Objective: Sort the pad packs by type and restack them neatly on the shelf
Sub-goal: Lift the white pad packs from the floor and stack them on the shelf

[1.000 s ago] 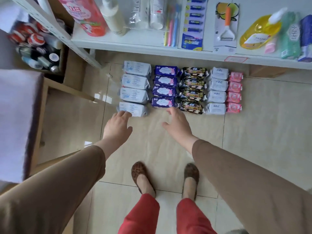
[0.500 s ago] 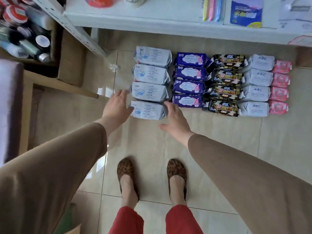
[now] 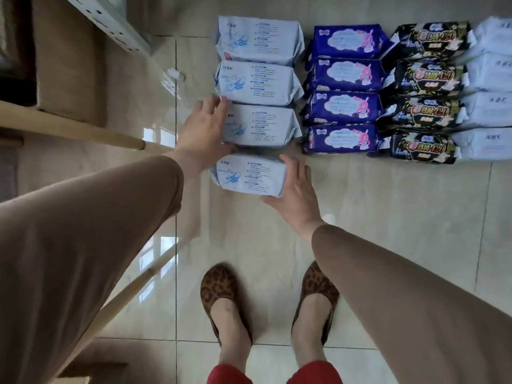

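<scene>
**Pad packs on tiled floor, both hands at the left column**

Glossy beige tiled floor (image 3: 374, 217). Left hand (image 3: 203, 134): fingers spread wide, flat against the left end of the third pale blue plastic pad pack (image 3: 261, 126). Right hand (image 3: 297, 189): fingers extended, open, pressing the right end of the nearest pale blue pad pack (image 3: 246, 174). Alongside: 4 dark blue packs (image 3: 346, 106), 4 black packs (image 3: 426, 106), white packs (image 3: 490, 106) at the frame edge.

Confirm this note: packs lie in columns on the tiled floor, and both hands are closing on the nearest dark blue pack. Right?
Not quite. The head view shows the left hand and the right hand at the nearest light blue pack, in the leftmost column. The nearest dark blue pack is untouched. The rest holds: packs lie in columns on the tiled floor.
</scene>
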The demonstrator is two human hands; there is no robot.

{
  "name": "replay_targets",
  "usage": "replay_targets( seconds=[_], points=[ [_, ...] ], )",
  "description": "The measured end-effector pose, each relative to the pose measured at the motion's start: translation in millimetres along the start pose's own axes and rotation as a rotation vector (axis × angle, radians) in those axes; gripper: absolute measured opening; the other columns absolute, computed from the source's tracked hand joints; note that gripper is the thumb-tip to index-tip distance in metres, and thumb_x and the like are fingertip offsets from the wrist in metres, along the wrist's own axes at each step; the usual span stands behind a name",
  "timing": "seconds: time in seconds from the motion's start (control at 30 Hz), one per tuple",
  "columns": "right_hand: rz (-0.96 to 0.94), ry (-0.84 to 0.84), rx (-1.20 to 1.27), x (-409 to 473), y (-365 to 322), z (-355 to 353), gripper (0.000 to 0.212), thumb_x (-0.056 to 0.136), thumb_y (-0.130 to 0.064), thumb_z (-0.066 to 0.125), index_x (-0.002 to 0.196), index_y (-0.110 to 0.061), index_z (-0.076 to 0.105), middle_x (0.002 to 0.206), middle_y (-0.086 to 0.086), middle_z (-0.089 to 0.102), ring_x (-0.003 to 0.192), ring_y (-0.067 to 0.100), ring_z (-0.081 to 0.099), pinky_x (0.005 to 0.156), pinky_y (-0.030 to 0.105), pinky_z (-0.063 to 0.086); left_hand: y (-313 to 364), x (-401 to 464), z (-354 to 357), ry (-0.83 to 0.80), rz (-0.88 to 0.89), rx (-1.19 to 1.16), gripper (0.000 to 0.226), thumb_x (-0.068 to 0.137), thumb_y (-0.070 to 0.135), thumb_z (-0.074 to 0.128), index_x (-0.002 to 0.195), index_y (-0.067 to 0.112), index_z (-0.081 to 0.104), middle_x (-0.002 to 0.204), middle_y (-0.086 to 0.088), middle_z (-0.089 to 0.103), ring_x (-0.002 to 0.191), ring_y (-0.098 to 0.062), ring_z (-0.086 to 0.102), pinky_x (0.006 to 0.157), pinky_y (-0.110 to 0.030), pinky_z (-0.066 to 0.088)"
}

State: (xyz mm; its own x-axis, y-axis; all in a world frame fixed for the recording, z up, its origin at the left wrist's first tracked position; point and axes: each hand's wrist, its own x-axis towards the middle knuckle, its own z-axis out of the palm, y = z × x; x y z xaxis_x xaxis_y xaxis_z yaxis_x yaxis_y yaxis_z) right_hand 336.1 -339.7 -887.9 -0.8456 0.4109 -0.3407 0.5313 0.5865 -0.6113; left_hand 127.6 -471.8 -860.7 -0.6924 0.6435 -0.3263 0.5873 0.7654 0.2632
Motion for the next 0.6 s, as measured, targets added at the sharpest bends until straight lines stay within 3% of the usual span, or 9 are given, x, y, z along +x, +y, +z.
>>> replay_targets(
  seconds=[0.1, 0.23, 0.4, 0.5, 0.6],
  points=[
    [0.044, -0.024, 0.076, 4, 6, 10, 0.101, 0.063, -0.028, 0.09, 0.145, -0.018, 0.032, 0.138, 0.0, 0.045, 0.128, 0.019, 0.042, 0.095, 0.033, 0.047, 1, 5, 8, 0.013, -0.007, 0.004, 0.092, 0.061, 0.04, 0.087, 0.133, 0.016, 0.036, 0.129, -0.008, 0.041, 0.115, -0.03, 0.045, 0.082, -0.045, 0.05],
    [0.091, -0.026, 0.173, 11, 14, 18, 0.096, 0.066, -0.031, 0.089, 0.143, -0.025, 0.032, 0.134, -0.003, 0.053, 0.123, 0.015, 0.047, 0.09, 0.026, 0.042, -1, 11, 20, 0.002, -0.038, -0.096, 0.094, 0.063, 0.039, 0.088, 0.136, 0.018, 0.032, 0.131, -0.005, 0.042, 0.116, -0.029, 0.05, 0.087, -0.046, 0.051],
    [0.027, -0.08, 0.162, 16, 13, 9, 0.065, 0.064, -0.027, 0.09, 0.114, -0.024, 0.049, 0.107, -0.01, 0.052, 0.104, 0.011, 0.044, 0.076, 0.029, 0.041, -2, 5, 18, 0.001, -0.053, -0.146, 0.085, 0.064, 0.036, 0.086, 0.132, 0.024, 0.036, 0.124, -0.002, 0.044, 0.102, -0.03, 0.056, 0.073, -0.04, 0.05],
    [0.059, -0.145, 0.19, -6, 5, -25, 0.056, 0.066, -0.031, 0.088, 0.1, -0.03, 0.043, 0.103, -0.012, 0.051, 0.098, 0.012, 0.051, 0.067, 0.023, 0.037, 2, -18, -7, -0.007, -0.105, -0.238, 0.078, 0.061, 0.038, 0.087, 0.122, 0.025, 0.041, 0.115, 0.001, 0.044, 0.085, -0.023, 0.054, 0.066, -0.034, 0.045],
    [0.106, -0.178, 0.203, -44, -16, -85, 0.056, 0.066, -0.041, 0.084, 0.094, -0.036, 0.037, 0.091, -0.012, 0.055, 0.082, 0.009, 0.055, 0.057, 0.021, 0.037, 14, -53, -57, -0.016, -0.172, -0.29, 0.079, 0.056, 0.037, 0.091, 0.117, 0.021, 0.044, 0.112, -0.002, 0.047, 0.086, -0.027, 0.056, 0.07, -0.038, 0.048]
  ],
)
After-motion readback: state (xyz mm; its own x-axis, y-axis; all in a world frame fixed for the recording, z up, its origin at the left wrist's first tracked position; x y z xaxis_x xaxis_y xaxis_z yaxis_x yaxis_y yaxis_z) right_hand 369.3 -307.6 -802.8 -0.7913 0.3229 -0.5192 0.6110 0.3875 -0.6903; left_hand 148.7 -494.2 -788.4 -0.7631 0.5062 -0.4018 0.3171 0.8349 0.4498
